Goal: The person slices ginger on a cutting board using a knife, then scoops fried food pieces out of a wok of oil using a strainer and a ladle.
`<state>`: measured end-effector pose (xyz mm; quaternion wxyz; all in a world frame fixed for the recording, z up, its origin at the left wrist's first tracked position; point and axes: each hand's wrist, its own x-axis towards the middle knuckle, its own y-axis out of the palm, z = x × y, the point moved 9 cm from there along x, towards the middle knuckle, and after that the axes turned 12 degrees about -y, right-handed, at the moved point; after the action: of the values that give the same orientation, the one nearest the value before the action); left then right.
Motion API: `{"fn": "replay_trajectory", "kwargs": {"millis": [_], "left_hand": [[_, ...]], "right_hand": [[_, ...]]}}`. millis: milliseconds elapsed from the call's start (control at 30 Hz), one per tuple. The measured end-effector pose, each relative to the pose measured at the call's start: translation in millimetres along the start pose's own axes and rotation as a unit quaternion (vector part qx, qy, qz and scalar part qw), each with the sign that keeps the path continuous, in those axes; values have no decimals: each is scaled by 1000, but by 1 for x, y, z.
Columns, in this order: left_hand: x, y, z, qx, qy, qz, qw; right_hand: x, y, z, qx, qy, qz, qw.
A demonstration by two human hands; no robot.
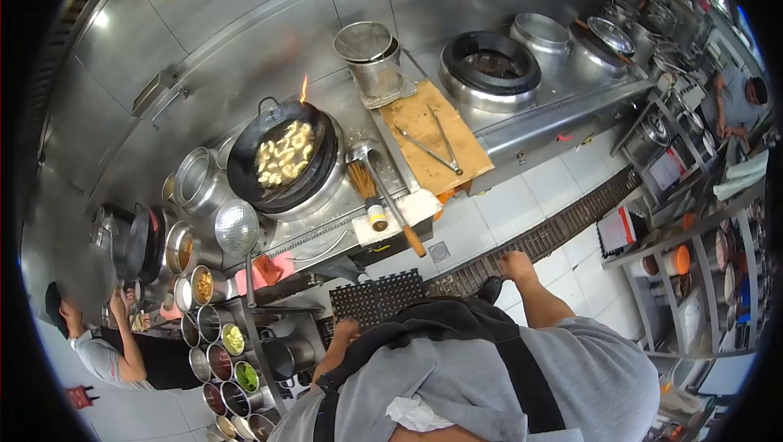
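Low in front of the apron, my left hand (347,329) has its fingers curled, and nothing can be made out in it. My right hand (515,266) hangs over the floor beside a dark shoe, its fingers bent; whether it holds something is too small to tell. Neither hand touches the cookware. Pale pieces of food (284,155) lie in a black wok (245,166) on the left burner, with a flame behind it. A perforated skimmer (237,227) rests to the wok's lower left. A ladle with a wooden handle (413,240) and a bamboo brush (364,185) lie to its right.
Metal tongs (432,151) lie on a brown board (424,120). Behind it stands a pot (377,77) with a strainer. A second burner (489,71) is further right. Ingredient tins (233,340) stand at lower left. One person (122,352) is at left, another (738,99) at far right.
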<state>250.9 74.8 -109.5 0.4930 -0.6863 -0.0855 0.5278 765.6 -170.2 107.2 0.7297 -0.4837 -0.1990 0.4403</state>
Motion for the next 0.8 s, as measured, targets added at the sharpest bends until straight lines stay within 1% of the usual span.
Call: {"fn": "replay_trajectory", "kwargs": {"millis": [33, 67, 100, 133, 167, 200, 233, 300, 333, 400, 433, 500, 533, 600, 633, 700, 767, 800], "left_hand": [[1, -5, 7, -128, -133, 66, 981], [2, -2, 8, -251, -256, 131, 924], [6, -19, -11, -252, -239, 123, 930], [17, -32, -35, -186, -153, 89, 966], [26, -43, -60, -139, -101, 73, 982], [42, -56, -86, -100, -49, 53, 992], [54, -69, -111, -80, -18, 46, 996], [76, -97, -156, -57, 13, 51, 997], [86, -109, -179, -44, 25, 58, 997], [101, -131, -221, -16, 52, 65, 996], [107, -138, -240, -4, 65, 67, 996], [120, -146, -278, 18, 94, 67, 993], [126, -147, -297, 27, 111, 64, 991], [143, -148, -332, 36, 140, 59, 988], [148, -152, -349, 45, 158, 58, 985], [154, -156, -385, 65, 202, 46, 976], [168, -162, -421, 108, 278, -3, 954], [116, -183, -438, 136, 540, -259, 789]], "right_hand": [[2, -10, -1, 39, 9, 24, 999], [4, -23, 0, 20, -2, 39, 999], [10, -20, -19, 24, 9, 76, 997], [7, -38, -25, 25, 15, 66, 997], [10, -42, -46, 25, 4, 56, 998], [12, -44, -69, 4, -29, 29, 999], [13, -46, -95, -32, -12, 30, 999], [-1, -48, -160, -4, 71, 10, 997], [-13, -44, -191, -1, 112, 36, 993], [-49, -52, -235, -8, 185, 17, 983], [-67, -67, -242, -2, 206, 11, 979], [-96, -96, -245, -1, 212, 79, 974], [-108, -99, -262, -2, 221, 75, 972], [-142, -93, -299, -2, 238, 13, 971], [-158, -87, -314, 0, 245, 10, 970], [-199, -69, -345, -10, 317, 6, 948], [-233, -48, -357, -7, 353, 13, 936], [-247, -40, -364, -10, 378, 21, 925]]}}
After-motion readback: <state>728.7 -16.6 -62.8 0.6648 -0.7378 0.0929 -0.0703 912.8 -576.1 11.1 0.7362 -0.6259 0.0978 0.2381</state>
